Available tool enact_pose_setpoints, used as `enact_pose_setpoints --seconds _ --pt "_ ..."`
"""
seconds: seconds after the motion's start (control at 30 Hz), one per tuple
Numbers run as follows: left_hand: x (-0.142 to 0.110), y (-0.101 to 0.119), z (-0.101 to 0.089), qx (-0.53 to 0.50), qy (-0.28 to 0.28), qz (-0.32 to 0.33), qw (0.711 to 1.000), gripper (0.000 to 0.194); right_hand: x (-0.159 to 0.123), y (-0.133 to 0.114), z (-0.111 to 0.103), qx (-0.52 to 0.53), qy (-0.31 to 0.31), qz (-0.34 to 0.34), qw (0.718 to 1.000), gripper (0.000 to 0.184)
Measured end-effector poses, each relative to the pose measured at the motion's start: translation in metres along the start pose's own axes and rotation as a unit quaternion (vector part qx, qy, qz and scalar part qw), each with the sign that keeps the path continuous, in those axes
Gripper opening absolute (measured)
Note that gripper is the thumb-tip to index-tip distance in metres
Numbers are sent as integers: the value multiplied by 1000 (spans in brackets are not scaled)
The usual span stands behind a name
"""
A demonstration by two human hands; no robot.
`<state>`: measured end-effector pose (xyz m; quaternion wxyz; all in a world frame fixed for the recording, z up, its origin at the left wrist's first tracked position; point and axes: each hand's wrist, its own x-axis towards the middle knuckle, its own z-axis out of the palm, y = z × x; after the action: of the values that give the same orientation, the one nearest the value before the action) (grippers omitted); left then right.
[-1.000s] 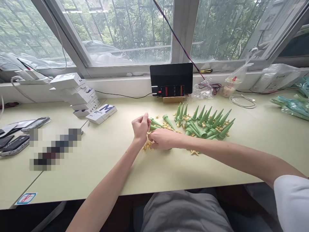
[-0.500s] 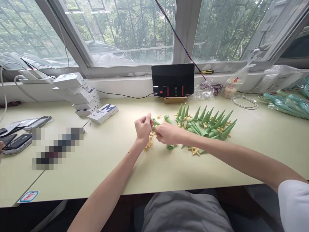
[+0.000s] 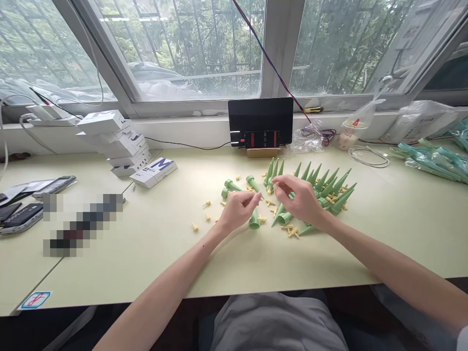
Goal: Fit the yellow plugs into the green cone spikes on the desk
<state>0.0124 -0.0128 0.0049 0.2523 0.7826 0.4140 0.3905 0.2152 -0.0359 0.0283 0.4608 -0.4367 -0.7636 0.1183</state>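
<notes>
My left hand (image 3: pixel 238 210) is closed just above the table, thumb and fingers pressed together. What it holds, if anything, is hidden. Close beside it lie green plastic spikes with capped wide ends: one (image 3: pixel 254 220) has its open end towards me, another (image 3: pixel 252 181) lies behind the hand. My right hand (image 3: pixel 300 199) is over the left part of the spike pile, thumb and forefinger pinched at what looks like a small yellow plastic valve piece (image 3: pixel 273 184). Several upright green spikes (image 3: pixel 321 180) stand behind and right of it. Loose yellow pieces (image 3: pixel 195 227) are scattered left of my left hand.
A phone (image 3: pixel 262 139) leans on a black screen (image 3: pixel 260 114) at the back. White boxes (image 3: pixel 120 141) are stacked at left, with one box (image 3: pixel 154 172) lying in front. Bagged green parts (image 3: pixel 431 158), a coiled cable (image 3: pixel 369 157) and a bagged cup (image 3: pixel 353 132) are at right.
My hands were close together over the scattered pieces. The left has come right and towards me; the right has moved right to the spike pile. Yellow pieces at left are now uncovered.
</notes>
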Motion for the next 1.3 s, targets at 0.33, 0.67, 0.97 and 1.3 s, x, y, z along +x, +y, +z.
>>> enact_pose_setpoints --seconds 0.33,0.67,0.97,1.3 --pt "-4 -1 -2 87 -91 58 990 47 -28 3 16 43 8 21 999 14" --pt "-3 0 -6 122 -146 52 980 44 -31 1 18 30 35 -2 999 10" --pt "-3 1 -6 144 -182 10 973 41 -35 9 29 17 35 -57 998 9" --pt "-5 4 -3 142 -173 -10 975 39 -34 7 28 20 33 -38 999 8"
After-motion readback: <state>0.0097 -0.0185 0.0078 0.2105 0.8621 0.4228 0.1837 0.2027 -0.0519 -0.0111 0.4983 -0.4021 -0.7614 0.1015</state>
